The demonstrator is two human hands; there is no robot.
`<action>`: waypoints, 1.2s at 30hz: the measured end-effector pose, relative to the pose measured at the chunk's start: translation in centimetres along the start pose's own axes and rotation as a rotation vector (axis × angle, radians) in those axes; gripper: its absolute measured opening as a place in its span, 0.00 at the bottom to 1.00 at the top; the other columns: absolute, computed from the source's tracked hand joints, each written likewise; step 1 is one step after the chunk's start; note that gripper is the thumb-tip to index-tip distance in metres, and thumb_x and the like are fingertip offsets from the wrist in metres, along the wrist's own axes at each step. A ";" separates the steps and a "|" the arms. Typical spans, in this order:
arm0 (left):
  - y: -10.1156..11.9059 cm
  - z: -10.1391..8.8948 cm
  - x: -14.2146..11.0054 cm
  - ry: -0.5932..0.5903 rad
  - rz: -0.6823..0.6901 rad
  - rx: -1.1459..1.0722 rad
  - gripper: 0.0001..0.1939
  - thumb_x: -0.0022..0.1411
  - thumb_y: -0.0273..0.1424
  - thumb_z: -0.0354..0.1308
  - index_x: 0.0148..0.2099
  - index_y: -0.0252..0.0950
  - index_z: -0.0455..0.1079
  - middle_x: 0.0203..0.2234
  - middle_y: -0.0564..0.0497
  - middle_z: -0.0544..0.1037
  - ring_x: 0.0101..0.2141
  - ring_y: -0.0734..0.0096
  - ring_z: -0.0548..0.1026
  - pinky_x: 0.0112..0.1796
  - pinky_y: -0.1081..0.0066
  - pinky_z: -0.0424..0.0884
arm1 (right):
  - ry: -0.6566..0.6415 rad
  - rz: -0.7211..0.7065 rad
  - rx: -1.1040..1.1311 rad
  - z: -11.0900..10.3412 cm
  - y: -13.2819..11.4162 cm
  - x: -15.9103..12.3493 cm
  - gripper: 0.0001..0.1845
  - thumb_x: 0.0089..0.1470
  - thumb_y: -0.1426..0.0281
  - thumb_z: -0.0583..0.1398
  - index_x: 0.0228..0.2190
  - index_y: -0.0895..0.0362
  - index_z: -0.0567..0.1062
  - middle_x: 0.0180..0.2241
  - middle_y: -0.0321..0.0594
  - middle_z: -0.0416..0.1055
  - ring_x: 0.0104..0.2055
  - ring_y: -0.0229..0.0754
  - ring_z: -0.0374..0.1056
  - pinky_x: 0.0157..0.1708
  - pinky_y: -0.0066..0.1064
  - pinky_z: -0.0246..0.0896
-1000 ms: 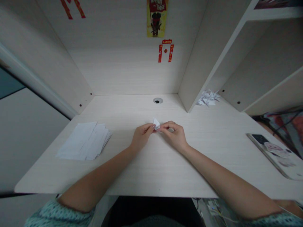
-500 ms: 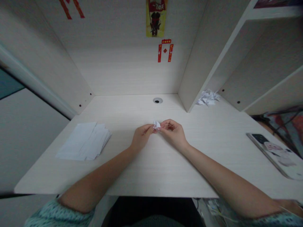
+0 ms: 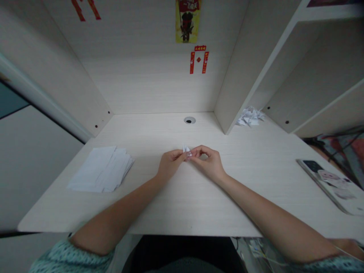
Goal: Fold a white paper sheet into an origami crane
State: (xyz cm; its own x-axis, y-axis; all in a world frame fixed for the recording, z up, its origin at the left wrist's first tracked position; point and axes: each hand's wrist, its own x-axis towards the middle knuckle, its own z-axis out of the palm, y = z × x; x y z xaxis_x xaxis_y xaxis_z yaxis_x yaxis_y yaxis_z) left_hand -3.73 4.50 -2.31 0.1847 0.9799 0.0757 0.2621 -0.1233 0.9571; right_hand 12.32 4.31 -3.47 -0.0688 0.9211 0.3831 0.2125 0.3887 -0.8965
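Note:
Near the middle of the white desk, a small folded piece of white paper [image 3: 185, 149] is pinched between my two hands. My left hand [image 3: 171, 162] is closed on its left side, with thumb and forefinger pressed together. From the right, my right hand [image 3: 209, 161] holds the paper's lower right part between thumb and fingertips, the other fingers curled. The fingertips cover much of the paper, so its full folded shape is hidden.
A stack of white paper sheets [image 3: 102, 168] lies on the left of the desk [image 3: 182, 212]. Folded white paper pieces [image 3: 250, 116] are heaped behind the upright divider [image 3: 241, 76]. A phone [image 3: 331, 185] lies at right. A round cable hole [image 3: 189, 120] is at the back.
My right fingertips have come closer to my left ones on the folded paper, and their pinch has tightened. The paper has shifted and tilted slightly to the left.

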 end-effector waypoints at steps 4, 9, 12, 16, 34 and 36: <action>-0.1 0.0 0.0 -0.011 0.020 0.003 0.17 0.57 0.41 0.54 0.32 0.33 0.76 0.25 0.52 0.77 0.30 0.70 0.72 0.32 0.75 0.63 | 0.009 0.008 -0.013 0.0 0.1 -0.1 0.11 0.42 0.61 0.67 0.27 0.56 0.79 0.26 0.38 0.75 0.27 0.38 0.65 0.31 0.30 0.59; -0.4 0.0 0.1 -0.038 0.049 0.000 0.17 0.57 0.41 0.54 0.35 0.33 0.76 0.27 0.51 0.77 0.31 0.69 0.73 0.34 0.74 0.65 | 0.032 0.057 -0.030 0.0 0.3 0.0 0.11 0.41 0.61 0.67 0.25 0.56 0.79 0.26 0.39 0.76 0.26 0.38 0.65 0.29 0.30 0.59; -0.6 -0.1 0.2 -0.039 0.053 0.015 0.16 0.57 0.40 0.54 0.34 0.33 0.76 0.26 0.51 0.77 0.30 0.70 0.72 0.34 0.74 0.64 | 0.036 0.079 -0.021 0.0 0.4 0.0 0.12 0.40 0.60 0.67 0.24 0.56 0.79 0.25 0.39 0.76 0.25 0.38 0.65 0.28 0.29 0.59; -0.8 0.0 0.4 -0.043 0.046 0.004 0.15 0.57 0.40 0.54 0.32 0.34 0.75 0.25 0.52 0.76 0.29 0.71 0.72 0.33 0.74 0.64 | 0.025 0.078 -0.012 0.1 0.5 0.0 0.11 0.42 0.61 0.67 0.25 0.56 0.79 0.26 0.40 0.77 0.26 0.38 0.66 0.27 0.29 0.59; -0.5 -0.3 0.3 0.083 -0.012 -0.037 0.19 0.56 0.45 0.54 0.30 0.33 0.73 0.20 0.54 0.68 0.25 0.74 0.64 0.28 0.74 0.58 | -0.090 0.253 0.155 0.3 1.3 0.4 0.16 0.43 0.57 0.65 0.27 0.58 0.80 0.28 0.41 0.77 0.29 0.40 0.69 0.30 0.30 0.62; -0.4 -0.2 0.3 0.072 -0.022 -0.018 0.20 0.56 0.46 0.54 0.29 0.33 0.73 0.18 0.55 0.65 0.24 0.74 0.62 0.26 0.74 0.56 | -0.075 0.258 0.155 0.3 1.2 0.4 0.16 0.43 0.57 0.65 0.26 0.58 0.80 0.27 0.41 0.77 0.27 0.38 0.68 0.28 0.29 0.60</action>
State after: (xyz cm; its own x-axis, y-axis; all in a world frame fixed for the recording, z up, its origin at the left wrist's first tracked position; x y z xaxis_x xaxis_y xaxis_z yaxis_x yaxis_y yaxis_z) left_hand -4.01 4.92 -2.64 0.1106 0.9911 0.0743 0.2481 -0.0999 0.9636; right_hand 12.30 5.14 -4.47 -0.1052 0.9864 0.1265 0.0819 0.1354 -0.9874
